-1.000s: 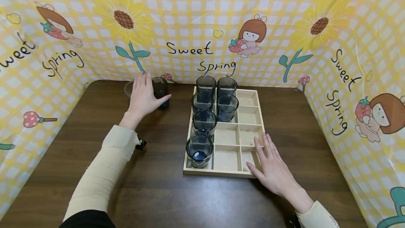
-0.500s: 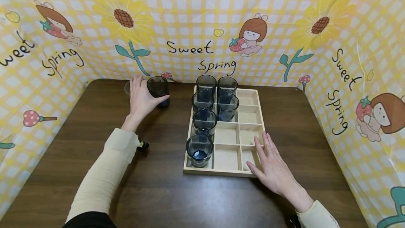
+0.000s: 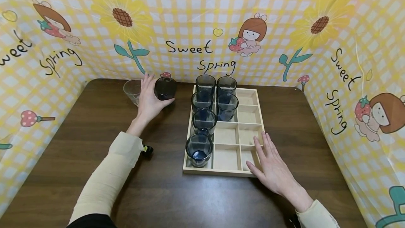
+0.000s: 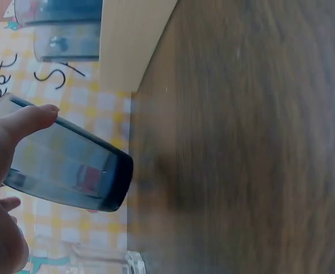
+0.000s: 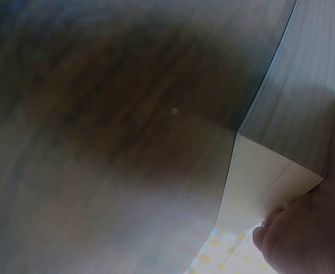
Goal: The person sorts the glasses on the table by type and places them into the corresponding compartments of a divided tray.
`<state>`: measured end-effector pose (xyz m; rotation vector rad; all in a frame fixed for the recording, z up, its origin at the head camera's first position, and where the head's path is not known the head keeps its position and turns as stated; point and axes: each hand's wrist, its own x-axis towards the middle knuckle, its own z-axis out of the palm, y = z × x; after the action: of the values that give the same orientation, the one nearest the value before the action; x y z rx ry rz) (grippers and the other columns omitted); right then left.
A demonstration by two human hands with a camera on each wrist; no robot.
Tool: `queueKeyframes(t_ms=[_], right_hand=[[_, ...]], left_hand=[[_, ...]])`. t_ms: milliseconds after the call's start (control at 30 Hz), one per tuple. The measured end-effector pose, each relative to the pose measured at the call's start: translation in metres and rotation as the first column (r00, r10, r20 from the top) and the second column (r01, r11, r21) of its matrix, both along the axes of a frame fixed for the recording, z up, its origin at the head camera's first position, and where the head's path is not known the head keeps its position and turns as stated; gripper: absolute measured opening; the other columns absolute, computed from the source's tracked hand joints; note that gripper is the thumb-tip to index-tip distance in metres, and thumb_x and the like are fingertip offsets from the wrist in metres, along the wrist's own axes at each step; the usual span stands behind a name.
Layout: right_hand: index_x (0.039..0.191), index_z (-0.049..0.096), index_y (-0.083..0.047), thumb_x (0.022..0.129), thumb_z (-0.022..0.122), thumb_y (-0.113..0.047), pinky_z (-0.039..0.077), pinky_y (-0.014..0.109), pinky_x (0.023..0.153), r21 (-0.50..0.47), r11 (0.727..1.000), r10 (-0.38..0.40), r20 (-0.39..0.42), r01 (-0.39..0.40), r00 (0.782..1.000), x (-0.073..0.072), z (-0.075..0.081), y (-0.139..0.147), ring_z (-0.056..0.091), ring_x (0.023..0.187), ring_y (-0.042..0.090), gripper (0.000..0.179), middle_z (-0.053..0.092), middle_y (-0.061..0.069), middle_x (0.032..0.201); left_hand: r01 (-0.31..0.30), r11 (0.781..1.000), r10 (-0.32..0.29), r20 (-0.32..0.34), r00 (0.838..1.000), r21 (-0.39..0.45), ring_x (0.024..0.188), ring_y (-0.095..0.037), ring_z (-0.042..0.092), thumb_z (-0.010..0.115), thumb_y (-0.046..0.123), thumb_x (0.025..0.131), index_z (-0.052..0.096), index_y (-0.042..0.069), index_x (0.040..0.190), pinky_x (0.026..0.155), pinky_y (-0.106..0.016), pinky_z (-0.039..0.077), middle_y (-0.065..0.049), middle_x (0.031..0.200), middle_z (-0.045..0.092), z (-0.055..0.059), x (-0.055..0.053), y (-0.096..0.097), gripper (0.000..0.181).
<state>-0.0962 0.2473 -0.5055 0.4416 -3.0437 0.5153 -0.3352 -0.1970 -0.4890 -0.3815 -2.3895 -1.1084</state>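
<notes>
My left hand (image 3: 148, 99) grips a dark tinted glass tumbler (image 3: 166, 89) at the back left of the table, thumb on one side and fingers on the other. In the left wrist view the tumbler (image 4: 70, 162) leans at a slant, with its thick base close to the tabletop. My right hand (image 3: 272, 168) rests with straight fingers on the near right corner of a wooden compartment tray (image 3: 218, 172). The right wrist view has the tray's corner (image 5: 287, 97) beside that hand (image 5: 310, 234). Dark tumblers (image 3: 200, 150) fill the tray's left column; two more (image 3: 227, 106) stand in the far middle compartments.
A clear glass (image 3: 130, 89) stands just left of my left hand. Behind the wooden table (image 3: 152, 192) hangs a yellow checked cloth (image 3: 190, 20), which also runs along both sides. The tray's right column and near middle compartments show bare wood.
My left hand has closed round the dark tumbler, moved slightly right with it and tilted it. More of the clear glass now shows. My right hand has stayed in place.
</notes>
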Motion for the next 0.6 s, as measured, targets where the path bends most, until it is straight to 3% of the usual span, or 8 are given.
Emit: queueKeyframes(t_ms=[100, 167, 300, 467, 600], right_hand=[[0.175, 0.023, -0.004, 0.108, 0.065, -0.047, 0.029, 0.062, 0.134, 0.003, 1.000, 0.001, -0.002, -0.001, 1.000, 0.000, 0.000, -0.001, 0.015, 0.171, 0.048, 0.089, 0.009, 0.027, 0.184], [0.175, 0.024, -0.004, 0.108, 0.065, -0.046, 0.030, 0.062, 0.133, 0.002, 1.000, 0.001, -0.006, -0.001, 1.000, 0.000, 0.000, 0.000, 0.015, 0.171, 0.048, 0.089, 0.009, 0.027, 0.184], [0.175, 0.024, -0.004, 0.108, 0.065, -0.045, 0.030, 0.062, 0.133, -0.002, 1.000, 0.000, -0.012, 0.000, 1.000, 0.000, 0.000, 0.000, 0.015, 0.170, 0.048, 0.089, 0.010, 0.027, 0.184], [0.175, 0.024, -0.004, 0.108, 0.066, -0.046, 0.031, 0.064, 0.132, -0.005, 1.000, -0.001, -0.011, 0.001, 1.000, 0.000, 0.000, 0.000, 0.014, 0.171, 0.047, 0.089, 0.009, 0.027, 0.184], [0.175, 0.023, -0.004, 0.108, 0.065, -0.046, 0.031, 0.066, 0.131, -0.003, 1.000, -0.001, -0.003, 0.001, 1.000, 0.000, 0.000, 0.000, 0.013, 0.171, 0.047, 0.089, 0.008, 0.026, 0.184]], left_hand=[[0.014, 0.999, -0.014, -0.005, 1.000, 0.040, 0.160, -0.043, 0.045, 0.101, 0.033, 0.077, 0.062, 0.010, 0.149, 0.135, -0.061, 0.031, -0.022, 0.160, 0.058, 0.001, 0.004, 0.007, 0.085], [0.009, 0.998, -0.011, 0.034, 0.999, 0.054, 0.150, -0.046, 0.056, 0.100, 0.019, 0.077, 0.058, 0.008, 0.153, 0.126, -0.064, 0.041, -0.023, 0.155, 0.062, 0.016, 0.019, 0.020, 0.087], [0.041, 0.987, -0.057, 0.100, 0.993, 0.155, 0.142, -0.042, 0.063, 0.098, 0.013, 0.081, 0.054, 0.013, 0.157, 0.120, -0.060, 0.047, -0.018, 0.155, 0.064, 0.021, 0.026, 0.032, 0.088], [0.137, 0.931, -0.194, 0.140, 0.971, 0.339, 0.144, -0.037, 0.059, 0.096, 0.002, 0.082, 0.052, 0.008, 0.159, 0.122, -0.056, 0.047, -0.019, 0.155, 0.060, 0.027, 0.030, 0.042, 0.089], [0.168, 0.890, -0.256, 0.160, 0.953, 0.423, 0.145, -0.036, 0.060, 0.093, -0.005, 0.081, 0.050, 0.006, 0.160, 0.123, -0.056, 0.046, -0.020, 0.155, 0.058, 0.035, 0.034, 0.048, 0.091]])
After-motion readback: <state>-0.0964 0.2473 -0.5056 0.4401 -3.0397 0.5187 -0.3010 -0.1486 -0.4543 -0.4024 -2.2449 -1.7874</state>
